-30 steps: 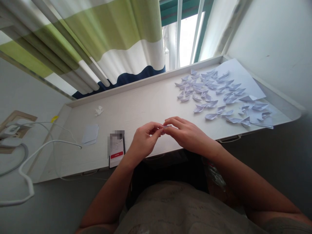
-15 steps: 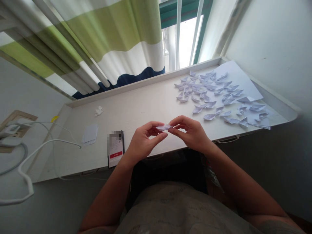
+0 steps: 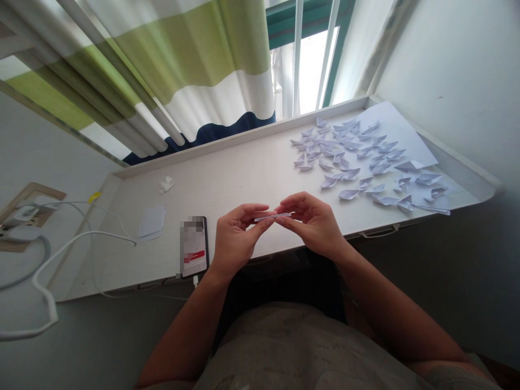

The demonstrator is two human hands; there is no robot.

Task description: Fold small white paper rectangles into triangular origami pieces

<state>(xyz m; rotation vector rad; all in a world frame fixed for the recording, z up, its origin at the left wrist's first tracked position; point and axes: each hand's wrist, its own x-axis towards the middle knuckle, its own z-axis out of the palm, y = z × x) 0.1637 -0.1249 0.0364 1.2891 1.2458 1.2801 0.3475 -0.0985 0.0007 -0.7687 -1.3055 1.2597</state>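
Between my two hands is a small piece of folded white paper (image 3: 273, 216), seen nearly edge-on as a thin strip above the desk's front edge. My left hand (image 3: 239, 234) pinches its left part, thumb below and fingers above. On the other side, my right hand (image 3: 312, 223) grips the right part in the same way. The thumb tips almost meet at the middle of the paper. Several folded paper boats (image 3: 350, 145) lie spread over the right side of the white desk (image 3: 227, 173).
Large white sheets (image 3: 400, 127) lie under some boats at the right. To the left are a phone (image 3: 194, 246) with a cable at its lower end, small paper slips (image 3: 151, 222) and a crumpled paper (image 3: 166, 184). A white cable (image 3: 81, 236) crosses the left end.
The paper between my hands has turned from a boat-like shape to a flatter, edge-on strip. Both thumbs have come closer together beneath it. The boats on the desk have not moved.
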